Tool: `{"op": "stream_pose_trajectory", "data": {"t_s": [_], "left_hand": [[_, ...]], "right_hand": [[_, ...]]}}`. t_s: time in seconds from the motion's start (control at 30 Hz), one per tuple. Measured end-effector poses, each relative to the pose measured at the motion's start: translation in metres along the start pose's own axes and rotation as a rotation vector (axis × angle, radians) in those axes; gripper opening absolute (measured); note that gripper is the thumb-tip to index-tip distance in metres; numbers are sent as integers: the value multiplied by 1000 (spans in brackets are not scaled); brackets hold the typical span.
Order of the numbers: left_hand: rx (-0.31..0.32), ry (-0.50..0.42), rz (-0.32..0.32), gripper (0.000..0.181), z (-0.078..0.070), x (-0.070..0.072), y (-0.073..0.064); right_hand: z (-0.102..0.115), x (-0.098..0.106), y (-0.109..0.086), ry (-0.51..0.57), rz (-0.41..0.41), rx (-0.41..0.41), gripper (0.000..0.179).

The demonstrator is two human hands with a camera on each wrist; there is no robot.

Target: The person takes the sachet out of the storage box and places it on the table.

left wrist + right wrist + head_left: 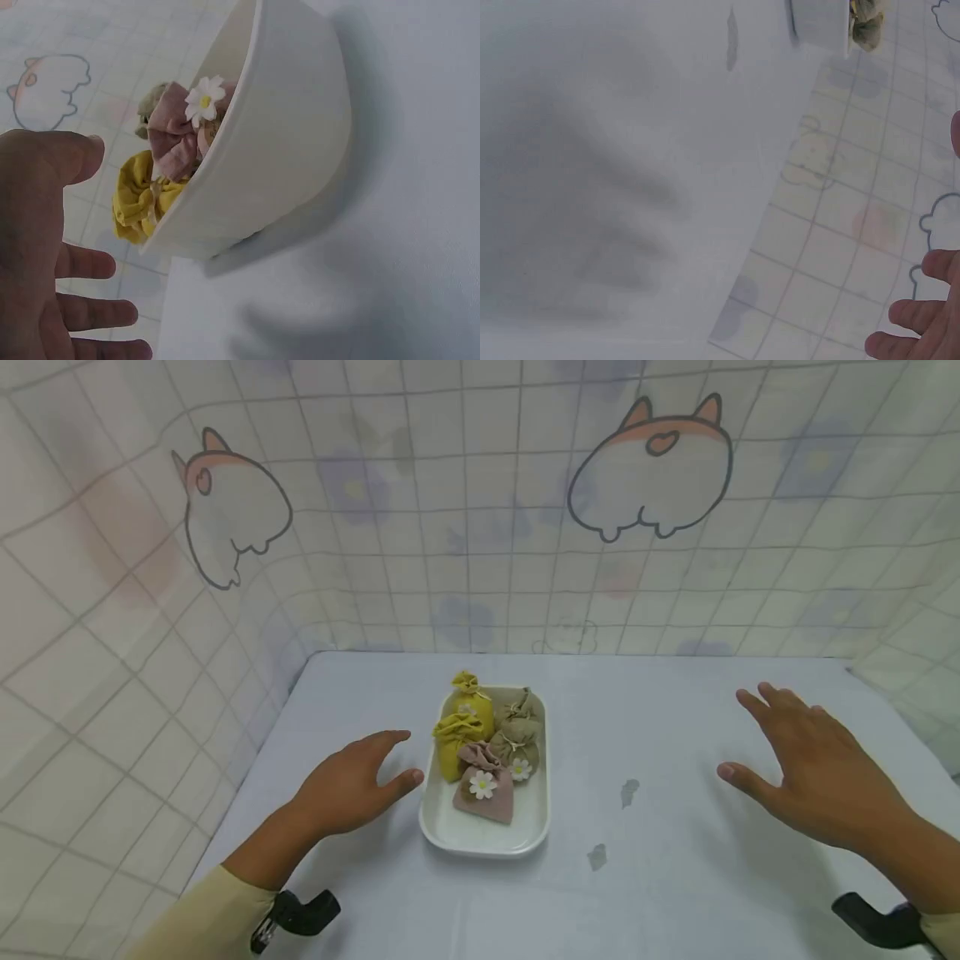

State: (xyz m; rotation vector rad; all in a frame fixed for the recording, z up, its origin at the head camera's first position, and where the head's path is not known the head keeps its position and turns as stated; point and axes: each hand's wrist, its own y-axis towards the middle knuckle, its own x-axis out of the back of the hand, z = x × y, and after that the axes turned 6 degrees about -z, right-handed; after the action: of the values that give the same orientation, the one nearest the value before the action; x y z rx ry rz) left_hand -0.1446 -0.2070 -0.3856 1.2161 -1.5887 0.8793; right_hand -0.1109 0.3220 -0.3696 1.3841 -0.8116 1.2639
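A white tray on the table holds several small cloth pouches. Two yellow pouches lie at its left and back, greenish-grey pouches at the right, and a pink pouch with a white daisy at the front. My left hand hovers just left of the tray, thumb and fingers spread apart, holding nothing. In the left wrist view the tray's wall stands beside that hand. My right hand is over the table's right side, well away from the tray, fingers extended and nothing held.
A white cloth covers the table. Two small grey patches mark it right of the tray. A curtain with grid lines and cartoon animals hangs behind and along both sides.
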Motion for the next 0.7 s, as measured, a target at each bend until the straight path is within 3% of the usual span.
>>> {"op": "stream_pose_trajectory", "data": {"t_s": [0.2,0.5,0.7], "left_hand": [[32,-25,53,75,-4,-6,2],[60,-110,77,69,-7,-13,3],[63,-103,87,68,-10,-16,4]], "right_hand": [[8,1,1,45,-8,-3,99],[18,1,6,80,-25,23,93],[21,-1,6,104,-33,24,92]]}}
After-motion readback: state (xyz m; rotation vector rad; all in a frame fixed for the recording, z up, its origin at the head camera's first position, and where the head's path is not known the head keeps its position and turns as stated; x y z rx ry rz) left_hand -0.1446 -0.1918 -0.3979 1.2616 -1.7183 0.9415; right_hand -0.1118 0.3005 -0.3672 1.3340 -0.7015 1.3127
